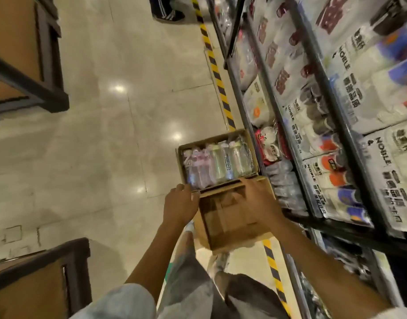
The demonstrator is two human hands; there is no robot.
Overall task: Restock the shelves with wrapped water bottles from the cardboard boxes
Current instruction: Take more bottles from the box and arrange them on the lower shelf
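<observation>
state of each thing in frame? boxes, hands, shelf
Far box: open, on the floor, full of wrapped bottles.
Near box: open, looks empty, held up.
Left hand: grips near box's left side.
Right hand: grips its far rim.
Shelf: stocked with packaged goods.

I stand in a shop aisle: metal shelves [313, 72] packed with wrapped goods, hazard tape [217, 75] along the tiled floor [105, 111].

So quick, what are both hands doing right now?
Left hand: grips the left side of the empty cardboard box.
Right hand: grips the same box at its right side.
</observation>
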